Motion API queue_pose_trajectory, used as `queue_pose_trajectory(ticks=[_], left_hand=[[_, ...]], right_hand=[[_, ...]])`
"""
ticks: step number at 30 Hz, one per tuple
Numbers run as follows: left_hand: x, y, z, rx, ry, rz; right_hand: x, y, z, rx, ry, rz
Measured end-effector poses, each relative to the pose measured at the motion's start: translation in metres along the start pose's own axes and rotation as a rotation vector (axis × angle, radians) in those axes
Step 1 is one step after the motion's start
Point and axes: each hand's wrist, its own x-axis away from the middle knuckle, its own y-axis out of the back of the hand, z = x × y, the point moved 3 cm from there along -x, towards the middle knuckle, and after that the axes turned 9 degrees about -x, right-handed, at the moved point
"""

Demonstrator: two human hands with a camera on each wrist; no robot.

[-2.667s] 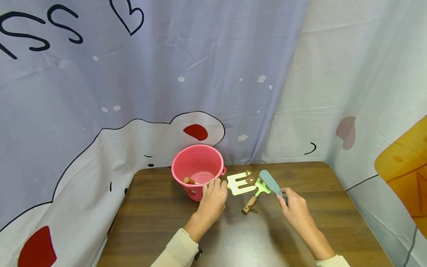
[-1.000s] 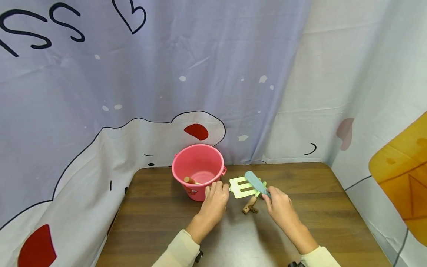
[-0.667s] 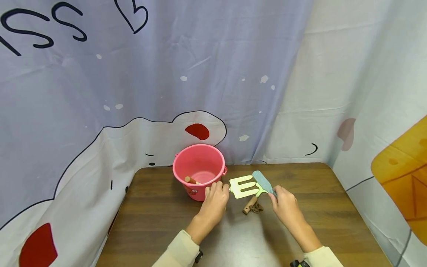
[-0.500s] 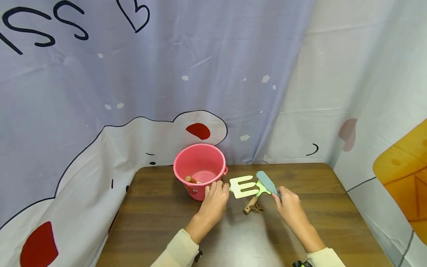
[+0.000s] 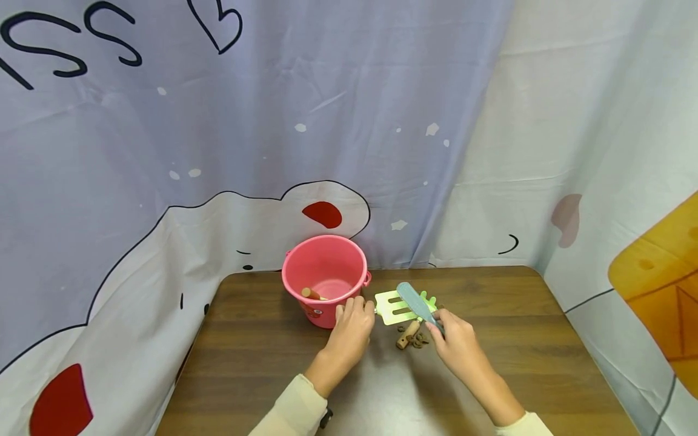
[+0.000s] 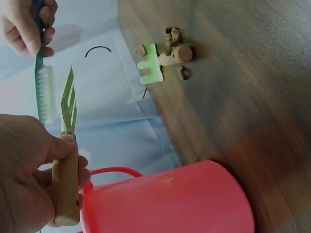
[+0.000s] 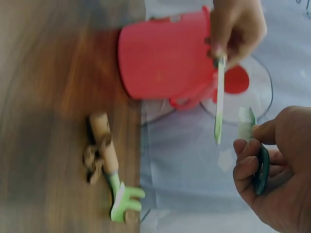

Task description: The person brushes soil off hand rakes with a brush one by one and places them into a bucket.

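Observation:
My left hand (image 5: 349, 333) grips a small garden fork (image 5: 385, 306) by its wooden handle (image 6: 65, 189), the pale green tines pointing right, above the table. In my right hand (image 5: 458, 345) is a blue-green brush (image 5: 411, 298) with pale bristles (image 7: 245, 126); it overlaps the fork's tines in the head view, bristles facing the fork in the left wrist view. Below them a small green hand rake (image 5: 409, 335) with a wooden handle lies on the table. Several brown curled pieces (image 5: 418, 341) lie around it.
A pink bucket (image 5: 322, 260) stands at the back, left of the tools and close to my left hand. Inside it shows a wooden handle end (image 5: 309, 293). A printed curtain (image 5: 327, 121) hangs behind the wooden table (image 5: 245, 363).
Brown pieces on the fork 2.7 seconds ago are gone from it, and more lie by the rake. The brush has moved left over the tines, after going right and back; the left hand barely moved.

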Motion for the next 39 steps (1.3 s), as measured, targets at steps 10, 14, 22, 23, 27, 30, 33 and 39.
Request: queue_pose_trajectory(ticks=[10, 14, 22, 23, 27, 30, 33, 39], left_hand=[[0.000, 0.002, -0.003, -0.018, -0.002, -0.051], [0.002, 0.000, -0.002, -0.021, -0.003, -0.042], [0.005, 0.000, 0.002, -0.018, -0.008, -0.060], [0.005, 0.000, 0.002, -0.021, -0.007, -0.064], [0.005, 0.001, 0.003, -0.016, -0.001, -0.070], [0.005, 0.002, 0.003, 0.007, 0.000, -0.066], [0.005, 0.004, 0.002, 0.017, -0.006, -0.053], [0.005, 0.004, 0.003, 0.014, -0.003, -0.040]], right_hand=[[0.006, -0.020, 0.013, -0.046, 0.041, 0.024], [0.006, -0.021, 0.001, -0.030, 0.044, 0.002], [0.007, -0.013, -0.022, -0.012, -0.035, 0.012], [0.007, -0.012, -0.024, -0.009, -0.046, 0.018], [0.007, -0.005, -0.036, 0.000, -0.105, 0.045], [0.009, 0.000, -0.045, 0.003, -0.166, 0.060], [0.009, 0.005, -0.051, 0.003, -0.202, 0.057], [0.003, 0.011, -0.042, -0.013, -0.170, 0.037]])
